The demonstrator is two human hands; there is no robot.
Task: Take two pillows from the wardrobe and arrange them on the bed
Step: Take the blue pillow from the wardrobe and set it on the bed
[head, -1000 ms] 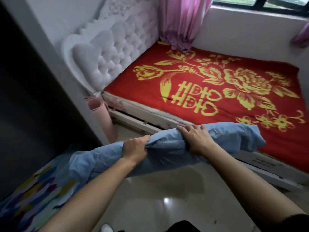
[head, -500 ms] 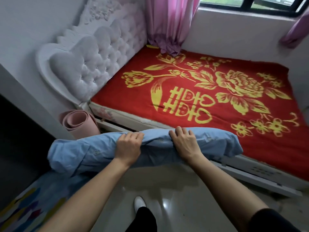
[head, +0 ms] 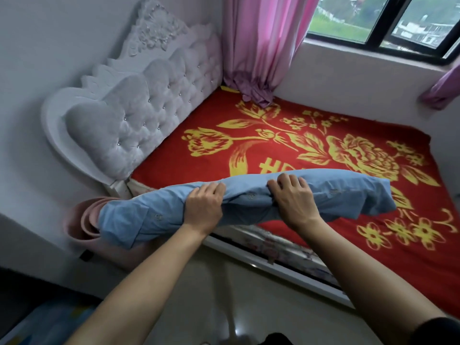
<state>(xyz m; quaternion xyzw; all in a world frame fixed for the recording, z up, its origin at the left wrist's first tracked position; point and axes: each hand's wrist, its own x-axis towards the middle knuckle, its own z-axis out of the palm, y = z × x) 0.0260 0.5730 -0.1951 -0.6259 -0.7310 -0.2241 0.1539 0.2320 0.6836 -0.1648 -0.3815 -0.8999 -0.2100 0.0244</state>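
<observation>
A long light-blue pillow [head: 348, 195] hangs level in the air over the near edge of the bed [head: 286, 155], which has a red cover with yellow flowers. My left hand [head: 204, 205] grips the pillow's top left of its middle. My right hand [head: 293, 197] grips it just to the right. The pillow's right end is over the red cover; its left end is over a pink roll by the wall. No second pillow shows, and the wardrobe is only a dark edge at the lower left.
A white tufted headboard [head: 139, 120] stands at the bed's left end. A pink rolled mat [head: 84, 222] leans by the wall below it. Pink curtains [head: 261, 46] hang at the far corner under a window [head: 383, 18]. Glossy floor [head: 236, 307] lies between me and the bed frame.
Both hands have carried the blue pillow forward and up, from over the floor to over the bed's near edge. The wardrobe has slid out of view at the left.
</observation>
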